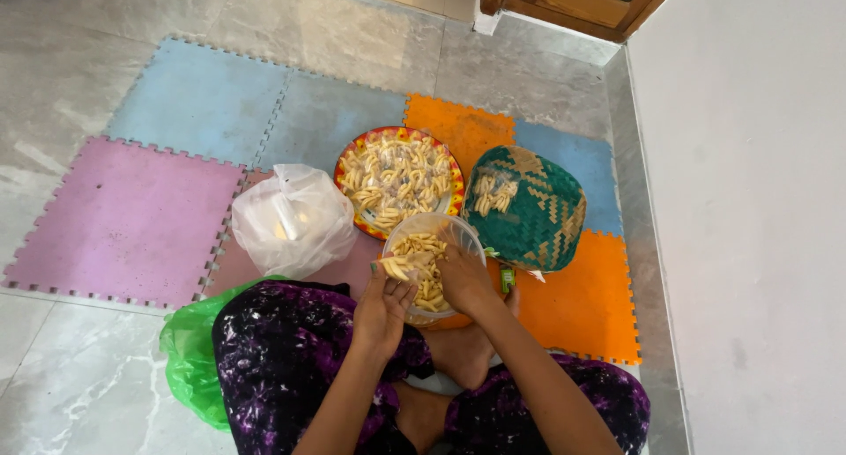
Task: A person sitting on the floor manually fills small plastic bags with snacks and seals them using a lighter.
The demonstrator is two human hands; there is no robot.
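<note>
Setting: person seated cross-legged on foam puzzle mats (167, 217) laid over a grey tiled floor, in purple patterned trousers.
Left hand (381, 310): palm cupped upward, holding a small pile of pale finger-shaped snack pieces (398, 266) at the near-left rim of the container; fingers curled loosely around them.
Right hand (464, 279): reaching down into the container, fingers bent together among the pieces; whether they pinch any I cannot tell.
Clear plastic container (441, 230): round, just in front of the knees, partly filled with the same pieces.
Patterned plate (451, 169): directly behind the container, heaped with pieces.
Green woven tray (542, 217): right of the plate, a few pieces on its left part.
White plastic bag (293, 219): left of the container, knotted.
Green plastic bag (189, 358): by the left knee.
</note>
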